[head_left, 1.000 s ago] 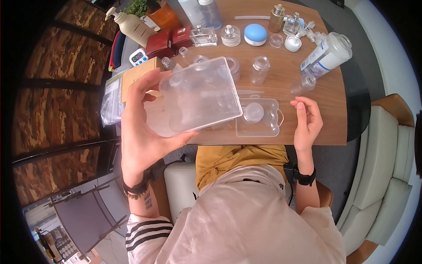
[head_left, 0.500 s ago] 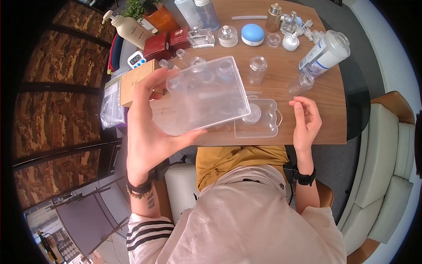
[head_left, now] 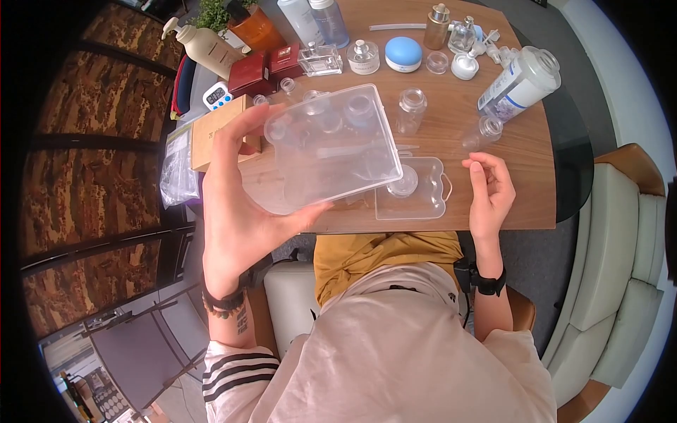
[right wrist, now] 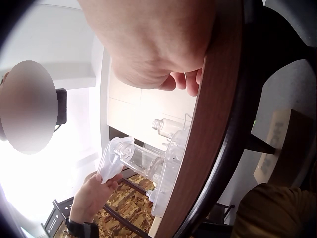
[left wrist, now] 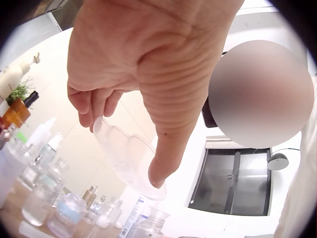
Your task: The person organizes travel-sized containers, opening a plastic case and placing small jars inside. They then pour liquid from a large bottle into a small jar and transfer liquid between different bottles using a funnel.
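My left hand [head_left: 236,201] grips a clear plastic box [head_left: 337,155] by opposite edges, thumb along the near edge and fingers at the far one. It holds the box tilted above the table, and bottles show through it. In the left wrist view the box [left wrist: 124,156] has a wavy edge, with the thumb pressed to one end. A flat clear tray [head_left: 427,206] with a small loop handle lies near the table edge, a small round clear container [head_left: 403,183] on it. My right hand [head_left: 491,197] rests by the table edge, fingers loosely curled, nothing in them.
Beyond the right hand stand a small clear bottle [head_left: 483,132] and a large labelled bottle [head_left: 520,84]. Another clear bottle [head_left: 411,113] stands mid-table. Perfume bottles, a blue-lidded jar [head_left: 403,53] and red boxes [head_left: 250,74] line the back. A cardboard box [head_left: 220,134] sits at left.
My left hand has shifted slightly right with the clear box, which now overlaps more of the tray and round container in the head view. The right hand stays in place.
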